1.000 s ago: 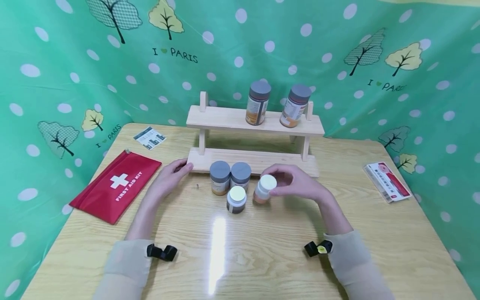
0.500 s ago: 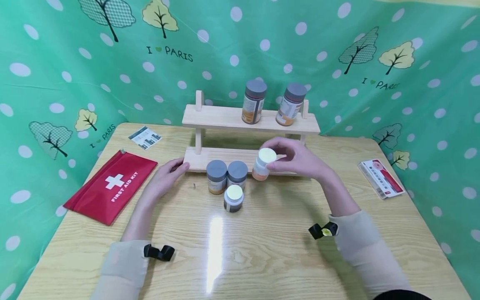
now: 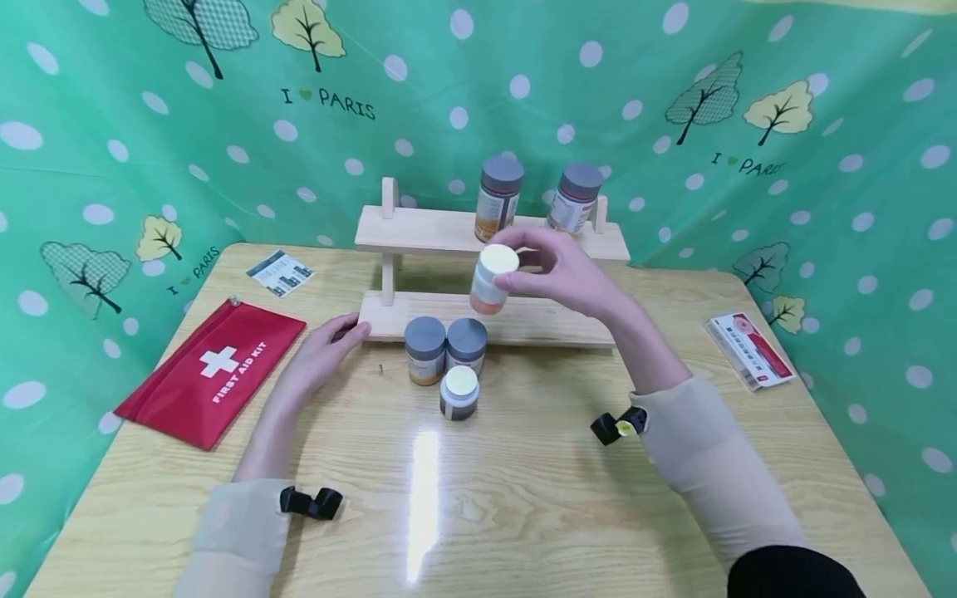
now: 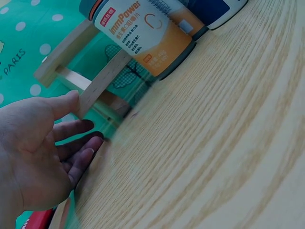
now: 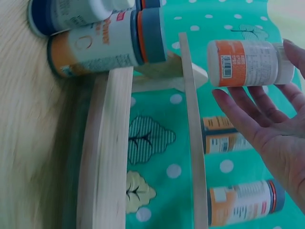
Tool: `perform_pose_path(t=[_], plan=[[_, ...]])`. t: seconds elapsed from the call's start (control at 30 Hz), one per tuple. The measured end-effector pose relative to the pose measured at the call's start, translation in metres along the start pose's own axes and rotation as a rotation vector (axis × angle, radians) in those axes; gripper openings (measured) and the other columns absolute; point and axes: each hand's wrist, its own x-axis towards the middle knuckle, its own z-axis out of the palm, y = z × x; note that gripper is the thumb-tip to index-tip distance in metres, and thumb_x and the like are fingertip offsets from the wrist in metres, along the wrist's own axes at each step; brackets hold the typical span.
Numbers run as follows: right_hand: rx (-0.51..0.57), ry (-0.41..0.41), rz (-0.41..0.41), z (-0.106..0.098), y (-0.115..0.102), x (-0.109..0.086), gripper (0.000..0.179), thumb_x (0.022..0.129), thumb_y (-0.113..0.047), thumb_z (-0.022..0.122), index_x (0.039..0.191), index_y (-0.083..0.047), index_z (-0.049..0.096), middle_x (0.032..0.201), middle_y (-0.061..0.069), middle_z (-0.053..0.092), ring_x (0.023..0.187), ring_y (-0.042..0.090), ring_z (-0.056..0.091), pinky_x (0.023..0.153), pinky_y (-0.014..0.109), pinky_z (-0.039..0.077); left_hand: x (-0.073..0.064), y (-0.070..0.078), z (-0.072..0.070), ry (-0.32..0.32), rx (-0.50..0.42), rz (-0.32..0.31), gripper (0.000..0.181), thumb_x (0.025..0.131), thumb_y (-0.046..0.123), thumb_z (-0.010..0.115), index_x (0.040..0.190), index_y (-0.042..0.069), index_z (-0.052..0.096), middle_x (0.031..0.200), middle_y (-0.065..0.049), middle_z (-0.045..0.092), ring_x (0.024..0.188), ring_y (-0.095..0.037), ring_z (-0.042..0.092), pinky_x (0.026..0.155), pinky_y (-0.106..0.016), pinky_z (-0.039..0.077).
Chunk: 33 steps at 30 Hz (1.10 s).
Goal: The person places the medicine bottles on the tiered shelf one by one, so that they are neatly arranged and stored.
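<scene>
My right hand (image 3: 562,270) pinches a small white pill bottle (image 3: 491,281) by its lidded upper part, between thumb and fingers. It hangs slightly tilted in the air before the two-tier wooden rack (image 3: 419,232); the right wrist view shows the bottle's orange label (image 5: 232,64). My left hand (image 3: 321,353) has its thumb at the left end of the rack's lower board (image 4: 100,88), fingers loosely bent. Two grey-capped bottles (image 3: 425,350) stand touching in front of the lower board, with a small white-lidded dark bottle (image 3: 459,397) just before them.
On the rack's upper board stand two taller grey-capped bottles (image 3: 498,202). A red first aid pouch (image 3: 213,374) and a printed card (image 3: 280,273) lie at left, a flat white-and-red pack (image 3: 750,350) at right. A green dotted curtain (image 3: 449,75) hangs behind the table.
My right hand has lifted the white pill bottle off the table, upward and toward the rack's upper board. My left hand keeps its place at the rack's end. The head view has shifted slightly.
</scene>
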Motion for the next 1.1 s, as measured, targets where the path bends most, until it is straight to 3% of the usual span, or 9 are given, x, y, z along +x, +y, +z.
perform_pose_path(t=[0.23, 0.63, 1.1], plan=[[0.017, 0.04, -0.037, 0.011, -0.01, 0.027, 0.037, 0.091, -0.013, 0.076, 0.126, -0.007, 0.066, 0.115, 0.009, 0.067, 0.104, 0.022, 0.063, 0.095, 0.035, 0.057, 0.0, 0.0, -0.001, 0.001, -0.002, 0.001, 0.084, 0.102, 0.064, 0.047, 0.162, 0.009, 0.03, 0.168, -0.021, 0.029, 0.159, -0.041, 0.022, 0.129, -0.06, 0.022], [0.05, 0.101, 0.009, 0.022, -0.015, 0.053, 0.036, 0.094, -0.024, 0.074, 0.127, -0.013, 0.064, 0.115, 0.008, 0.068, 0.098, 0.024, 0.07, 0.091, 0.049, 0.062, 0.0, 0.0, 0.0, -0.002, -0.024, 0.006, 0.08, 0.103, 0.06, 0.048, 0.162, 0.008, 0.03, 0.168, -0.021, 0.03, 0.158, -0.041, 0.022, 0.128, -0.06, 0.022], [0.023, 0.237, 0.025, 0.04, -0.022, 0.082, 0.037, 0.093, -0.026, 0.075, 0.127, -0.015, 0.064, 0.116, 0.009, 0.067, 0.105, 0.024, 0.07, 0.082, 0.038, 0.065, 0.002, -0.001, 0.0, -0.01, -0.001, 0.007, 0.082, 0.103, 0.061, 0.047, 0.162, 0.007, 0.029, 0.168, -0.022, 0.029, 0.158, -0.043, 0.021, 0.128, -0.062, 0.022]])
